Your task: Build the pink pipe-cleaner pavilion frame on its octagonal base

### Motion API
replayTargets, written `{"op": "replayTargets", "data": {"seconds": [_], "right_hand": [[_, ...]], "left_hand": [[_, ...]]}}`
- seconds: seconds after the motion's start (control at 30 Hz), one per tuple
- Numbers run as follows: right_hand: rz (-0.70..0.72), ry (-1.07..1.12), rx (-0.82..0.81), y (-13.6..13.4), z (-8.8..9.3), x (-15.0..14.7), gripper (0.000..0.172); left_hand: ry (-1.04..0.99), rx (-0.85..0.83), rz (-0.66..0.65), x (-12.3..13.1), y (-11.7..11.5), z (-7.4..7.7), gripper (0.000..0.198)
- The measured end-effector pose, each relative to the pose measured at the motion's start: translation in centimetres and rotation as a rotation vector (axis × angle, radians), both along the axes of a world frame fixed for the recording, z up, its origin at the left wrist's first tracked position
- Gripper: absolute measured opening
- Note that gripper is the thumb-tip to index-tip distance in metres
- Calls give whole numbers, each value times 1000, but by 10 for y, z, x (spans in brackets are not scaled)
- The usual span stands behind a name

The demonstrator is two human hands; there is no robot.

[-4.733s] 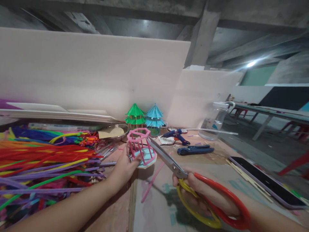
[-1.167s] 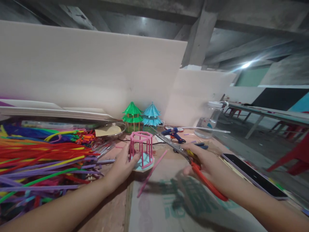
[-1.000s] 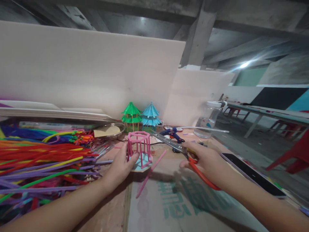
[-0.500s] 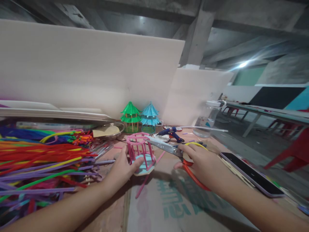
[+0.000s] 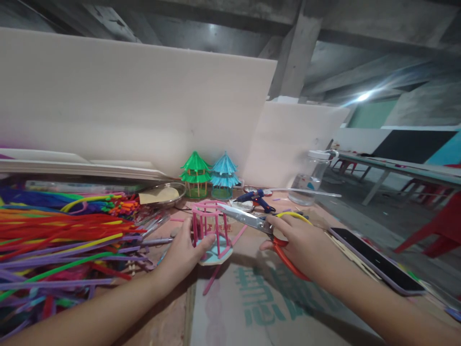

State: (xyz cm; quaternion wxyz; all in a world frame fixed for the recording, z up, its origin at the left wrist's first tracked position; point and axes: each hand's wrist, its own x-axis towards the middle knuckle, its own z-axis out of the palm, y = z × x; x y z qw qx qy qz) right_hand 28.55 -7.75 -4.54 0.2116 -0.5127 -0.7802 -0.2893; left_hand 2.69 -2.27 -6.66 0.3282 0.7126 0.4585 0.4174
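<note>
In the middle of the head view, my left hand grips a small pavilion frame by its left side, the thumb over its base. The frame has pink pipe-cleaner posts and a pink top ring on a light-blue base. My right hand holds scissors with orange handles, fingers through the loops. Their blades point left and look closed, the tips at the right of the pink top ring; whether they touch it I cannot tell. Loose pink pipe cleaners lie below and beside the frame.
Many coloured pipe cleaners cover the left side. Behind stand a green pavilion and a blue pavilion. A glue gun, a metal bowl and a water bottle are at the back. A phone lies at right.
The pink frame has turned and tilted slightly in my left hand, shifting a little to the right and down. The scissors stay almost in place, their blades still together.
</note>
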Motion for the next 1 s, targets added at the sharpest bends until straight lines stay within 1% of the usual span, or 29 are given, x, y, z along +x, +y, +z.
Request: {"op": "replayTargets", "data": {"seconds": [0.13,0.27,0.47,0.57,0.7,0.87,1.0], "right_hand": [[-3,-2,0,-1,1,-2,33],[15,-15,13,-3,3,-2,33],[20,-53,3,-3,4,1,36],[-3,-71,-1,-2,2,5,35],[-74,-131,12,-2,-3,11,27],[-76,-179,23,-3,-3,13,34],[-55,-125,43,-2,2,9,36]], "left_hand": [[-17,29,-19,-1,0,-1,62],[-27,66,-20,-3,1,-4,60],[-2,54,-29,-4,1,-6,62],[15,62,-30,-4,1,-6,63],[8,74,-19,-3,1,-6,66],[20,77,-27,-4,4,-7,62],[31,109,-23,-5,7,-9,52]]}}
